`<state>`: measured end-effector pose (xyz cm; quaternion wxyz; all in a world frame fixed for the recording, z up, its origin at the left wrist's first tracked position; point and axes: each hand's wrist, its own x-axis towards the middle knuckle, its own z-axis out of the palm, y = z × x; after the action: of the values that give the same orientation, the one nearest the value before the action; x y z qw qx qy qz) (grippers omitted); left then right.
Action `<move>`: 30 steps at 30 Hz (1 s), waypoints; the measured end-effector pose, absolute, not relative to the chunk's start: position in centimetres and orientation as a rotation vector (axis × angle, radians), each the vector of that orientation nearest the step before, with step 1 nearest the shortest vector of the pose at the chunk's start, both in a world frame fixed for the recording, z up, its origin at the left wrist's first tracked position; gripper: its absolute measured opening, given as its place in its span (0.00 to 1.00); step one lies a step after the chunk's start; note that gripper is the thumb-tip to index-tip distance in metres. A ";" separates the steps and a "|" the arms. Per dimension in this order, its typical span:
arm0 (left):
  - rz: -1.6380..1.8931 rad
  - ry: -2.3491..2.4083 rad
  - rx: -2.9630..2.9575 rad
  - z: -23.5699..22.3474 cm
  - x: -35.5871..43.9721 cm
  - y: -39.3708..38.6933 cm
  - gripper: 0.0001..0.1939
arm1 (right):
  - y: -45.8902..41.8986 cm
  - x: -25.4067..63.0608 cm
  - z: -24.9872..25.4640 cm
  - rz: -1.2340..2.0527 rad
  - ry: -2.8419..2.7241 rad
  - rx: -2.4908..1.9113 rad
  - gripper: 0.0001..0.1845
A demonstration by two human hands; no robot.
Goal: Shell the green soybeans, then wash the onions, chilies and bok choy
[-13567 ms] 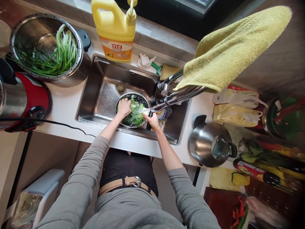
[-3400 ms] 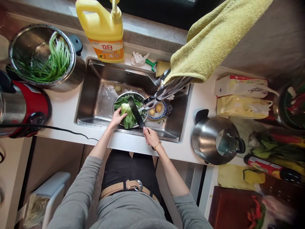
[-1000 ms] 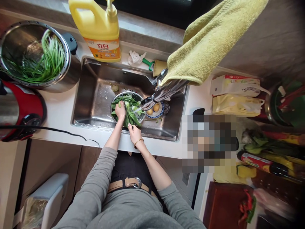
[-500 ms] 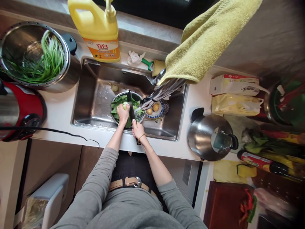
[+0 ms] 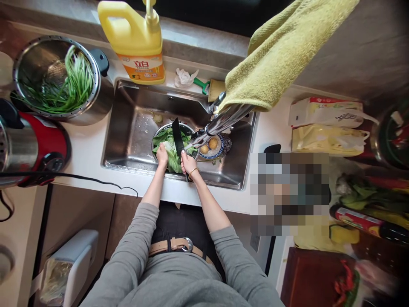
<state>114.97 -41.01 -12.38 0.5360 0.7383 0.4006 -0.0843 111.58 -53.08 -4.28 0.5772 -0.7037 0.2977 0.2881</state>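
In the sink (image 5: 134, 123) stands a round metal bowl (image 5: 154, 135) full of leafy greens (image 5: 174, 161). My right hand (image 5: 188, 163) is closed round the handle of a kitchen knife (image 5: 177, 135); its dark, broad blade points away from me over the bowl. On the bowl's left side, my left hand (image 5: 162, 155) is closed on some of the leafy greens, its fingertips partly hidden. Just right of the bowl, a blue-rimmed dish (image 5: 220, 147) holds two round yellowish-brown things (image 5: 212, 143). The faucet (image 5: 204, 135) reaches over the bowl's right edge.
A yellow towel (image 5: 284, 55) hangs over the faucet. Behind the sink stand a yellow detergent jug (image 5: 131, 38) and a green-handled peeler (image 5: 201, 84). At left are a steel pot (image 5: 102, 100) with long greens and a red appliance (image 5: 47, 140). A pixelated patch covers the right counter.
The knife blade has tilted left and away from the greens. My left hand has turned and drawn slightly nearer me. The pale green stem end is less visible, and the whole view has shifted slightly.
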 end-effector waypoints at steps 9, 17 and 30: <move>-0.525 0.834 2.064 -13.7 117.3 -42.1 0.40 | -55.8 110.7 -4.6 0.646 0.634 -1.854 0.26; -0.745 0.456 2.356 -12.9 118.1 -43.7 0.31 | -57.6 108.9 -4.4 0.593 0.516 -2.093 0.25; -0.372 0.218 1.613 -8.3 114.1 -36.3 0.33 | -54.7 115.8 -3.1 0.527 0.572 -2.009 0.19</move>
<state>114.13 -36.27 -8.28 0.6711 0.7162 0.0967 -0.1652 115.77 -54.74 -3.06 0.4737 -0.8213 0.2337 0.2155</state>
